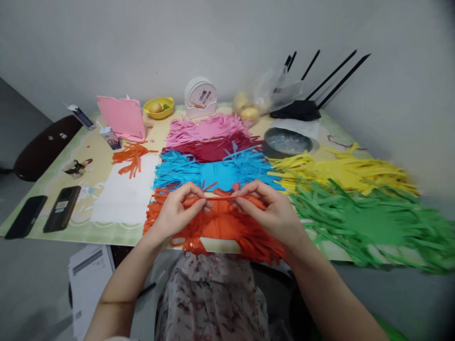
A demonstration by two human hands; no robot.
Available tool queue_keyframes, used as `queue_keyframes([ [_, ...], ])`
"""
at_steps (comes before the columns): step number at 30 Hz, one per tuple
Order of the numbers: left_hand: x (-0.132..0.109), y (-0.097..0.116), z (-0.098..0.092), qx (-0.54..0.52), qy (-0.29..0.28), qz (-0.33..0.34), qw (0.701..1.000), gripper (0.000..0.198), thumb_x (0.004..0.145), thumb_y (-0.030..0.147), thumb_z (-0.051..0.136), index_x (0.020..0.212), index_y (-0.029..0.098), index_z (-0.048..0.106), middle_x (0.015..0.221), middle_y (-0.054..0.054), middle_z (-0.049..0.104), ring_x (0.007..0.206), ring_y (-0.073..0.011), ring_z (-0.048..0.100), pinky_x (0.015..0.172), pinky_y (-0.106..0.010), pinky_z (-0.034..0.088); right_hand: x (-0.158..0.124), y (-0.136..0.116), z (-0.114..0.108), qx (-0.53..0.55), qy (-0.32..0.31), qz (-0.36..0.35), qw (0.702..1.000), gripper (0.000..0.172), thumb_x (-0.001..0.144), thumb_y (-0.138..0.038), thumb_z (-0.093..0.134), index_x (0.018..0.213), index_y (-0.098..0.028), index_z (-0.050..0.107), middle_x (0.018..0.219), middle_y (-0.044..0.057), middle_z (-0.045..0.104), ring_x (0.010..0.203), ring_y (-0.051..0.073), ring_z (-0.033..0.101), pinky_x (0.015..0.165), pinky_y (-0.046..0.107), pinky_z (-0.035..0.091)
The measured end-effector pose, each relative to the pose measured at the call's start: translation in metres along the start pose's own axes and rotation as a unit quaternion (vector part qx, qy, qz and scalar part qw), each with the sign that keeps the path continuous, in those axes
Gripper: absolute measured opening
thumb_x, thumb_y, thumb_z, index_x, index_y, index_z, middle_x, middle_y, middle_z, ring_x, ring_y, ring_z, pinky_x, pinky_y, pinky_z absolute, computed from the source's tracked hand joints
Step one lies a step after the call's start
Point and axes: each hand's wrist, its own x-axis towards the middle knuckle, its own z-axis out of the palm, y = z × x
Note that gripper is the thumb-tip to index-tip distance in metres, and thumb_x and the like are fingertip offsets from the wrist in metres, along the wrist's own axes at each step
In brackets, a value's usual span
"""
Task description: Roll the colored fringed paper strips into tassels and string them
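Note:
My left hand (177, 210) and my right hand (270, 210) both pinch one thin orange paper strip (220, 199), stretched level between them over the near table edge. Right under the hands lies a heap of fringed orange paper (227, 227). Behind it lie fringed blue paper (213, 173), dark red paper (213, 149) and pink paper (206, 129). To the right spread yellow paper strips (351, 170) and green paper strips (369, 222).
A white sheet (122, 196) and loose orange strips (131, 156) lie left of the heaps. Two phones (62, 207) rest near the table's left corner. At the back stand a pink tablet case (122, 118), a yellow bowl (159, 107), a white round box (201, 97), a dark bowl (286, 142) and a black router (298, 110).

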Motion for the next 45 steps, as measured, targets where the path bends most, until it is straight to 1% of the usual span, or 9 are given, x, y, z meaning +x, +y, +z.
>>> queue_keyframes([
  [4, 0.001, 0.002, 0.001, -0.155, -0.014, -0.055, 0.986, 0.019, 0.084, 0.029, 0.069, 0.093, 0.012, 0.070, 0.077, -0.006, 0.075, 0.063, -0.0144, 0.071, 0.065, -0.025, 0.057, 0.000, 0.001, 0.003, 0.113, 0.000, 0.033, 0.993, 0.013, 0.083, -0.030, 0.067, 0.090, -0.020, 0.072, 0.073, 0.003, 0.075, 0.062, 0.016, 0.071, 0.062, 0.028, 0.059],
  [16, 0.000, -0.014, 0.001, -0.263, -0.045, -0.067, 0.961, 0.016, 0.074, 0.030, 0.077, 0.077, 0.014, 0.078, 0.069, -0.007, 0.073, 0.057, -0.0154, 0.067, 0.063, -0.029, 0.055, 0.004, 0.008, 0.002, 0.233, -0.044, 0.029, 0.971, 0.012, 0.075, -0.032, 0.077, 0.072, -0.020, 0.075, 0.064, 0.003, 0.074, 0.052, 0.015, 0.067, 0.052, 0.026, 0.058],
  [20, -0.003, -0.003, -0.014, -0.086, -0.113, 0.014, 0.990, 0.018, 0.085, 0.030, 0.067, 0.082, 0.017, 0.077, 0.088, -0.012, 0.076, 0.087, -0.0237, 0.072, 0.084, -0.036, 0.054, -0.002, -0.001, -0.003, 0.104, -0.026, -0.094, 0.990, 0.017, 0.079, -0.011, 0.065, 0.077, -0.024, 0.076, 0.070, 0.001, 0.075, 0.063, 0.015, 0.071, 0.061, 0.026, 0.058],
  [24, 0.000, 0.018, -0.020, 0.118, -0.099, 0.120, 0.981, 0.015, 0.089, 0.025, 0.062, 0.096, 0.020, 0.075, 0.122, -0.011, 0.070, 0.125, -0.0266, 0.058, 0.115, -0.045, 0.033, -0.002, -0.011, -0.008, -0.022, -0.066, -0.239, 0.969, 0.029, 0.079, -0.005, 0.057, 0.083, -0.026, 0.076, 0.076, 0.001, 0.077, 0.070, 0.016, 0.072, 0.071, 0.027, 0.058],
  [28, 0.007, 0.021, -0.010, 0.181, -0.169, 0.139, 0.959, 0.018, 0.092, 0.028, 0.060, 0.100, 0.021, 0.073, 0.100, -0.008, 0.076, 0.099, -0.0210, 0.069, 0.107, -0.041, 0.041, 0.000, -0.016, -0.013, -0.064, -0.119, -0.286, 0.949, 0.032, 0.080, -0.004, 0.053, 0.086, -0.026, 0.075, 0.079, 0.001, 0.077, 0.075, 0.016, 0.073, 0.074, 0.028, 0.058],
  [31, 0.012, 0.012, -0.008, 0.294, -0.133, 0.177, 0.930, 0.018, 0.093, 0.026, 0.056, 0.092, 0.021, 0.073, 0.085, -0.006, 0.076, 0.086, -0.0184, 0.068, 0.110, -0.047, 0.038, 0.004, -0.017, -0.024, -0.109, -0.181, -0.238, 0.948, 0.030, 0.082, -0.011, 0.059, 0.102, -0.027, 0.075, 0.095, 0.003, 0.078, 0.087, 0.018, 0.073, 0.079, 0.030, 0.058],
  [35, 0.017, 0.001, -0.012, 0.374, -0.083, 0.247, 0.890, 0.024, 0.095, 0.019, 0.049, 0.097, 0.026, 0.072, 0.094, -0.004, 0.077, 0.100, -0.0198, 0.068, 0.118, -0.059, 0.020, 0.021, -0.013, -0.033, -0.103, -0.179, -0.091, 0.974, 0.028, 0.088, -0.031, 0.064, 0.114, -0.025, 0.072, 0.112, 0.006, 0.075, 0.102, 0.023, 0.071, 0.089, 0.035, 0.055],
  [40, 0.017, -0.005, -0.017, 0.312, -0.090, 0.258, 0.910, 0.017, 0.089, 0.024, 0.062, 0.101, 0.030, 0.073, 0.104, -0.004, 0.077, 0.105, -0.0237, 0.068, 0.114, -0.060, 0.027, 0.035, -0.001, -0.012, 0.105, -0.331, 0.048, 0.936, 0.024, 0.088, -0.040, 0.064, 0.089, -0.019, 0.074, 0.077, 0.003, 0.077, 0.075, 0.018, 0.072, 0.076, 0.031, 0.056],
  [45, 0.018, -0.022, -0.009, 0.296, 0.028, 0.272, 0.915, 0.018, 0.087, 0.023, 0.063, 0.098, 0.031, 0.075, 0.094, -0.002, 0.079, 0.098, -0.0235, 0.068, 0.113, -0.056, 0.026, 0.027, -0.001, 0.010, 0.217, -0.246, 0.090, 0.941, 0.023, 0.079, -0.040, 0.075, 0.084, -0.018, 0.070, 0.062, 0.000, 0.070, 0.059, 0.013, 0.066, 0.065, 0.025, 0.052],
])
